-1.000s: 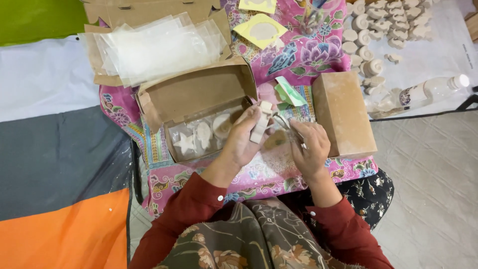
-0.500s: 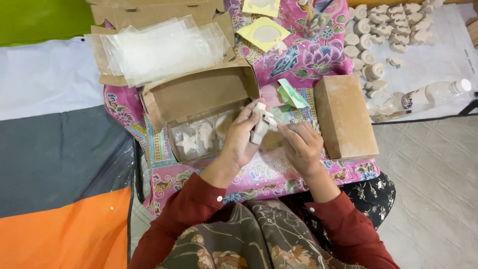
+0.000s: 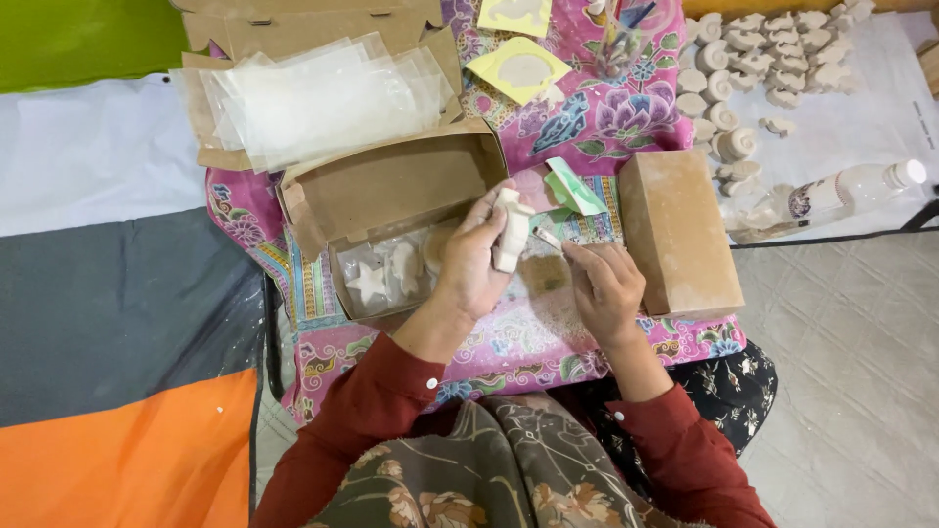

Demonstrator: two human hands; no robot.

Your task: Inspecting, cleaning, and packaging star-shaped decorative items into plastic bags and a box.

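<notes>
My left hand (image 3: 471, 264) holds a small pale clay figure (image 3: 511, 230) upright over a floral pink cloth (image 3: 548, 332). My right hand (image 3: 606, 288) is beside it and grips a thin tool (image 3: 548, 238) whose tip points at the figure. Just left of my left hand stands an open brown cardboard box (image 3: 391, 186) with several pale clay shapes inside, one of them a star (image 3: 370, 284).
A closed brown box (image 3: 680, 230) lies right of my right hand. A stack of clear plastic bags (image 3: 323, 93) rests on a cardboard tray behind. Many pale clay pieces (image 3: 753, 49) and a clear bottle (image 3: 841, 191) sit on white cloth at the right. Yellow cards (image 3: 518, 68) lie farther back.
Both hands have shifted slightly; the clay figure stays in my left hand, and my right hand with the tool has drawn a little away to the right.
</notes>
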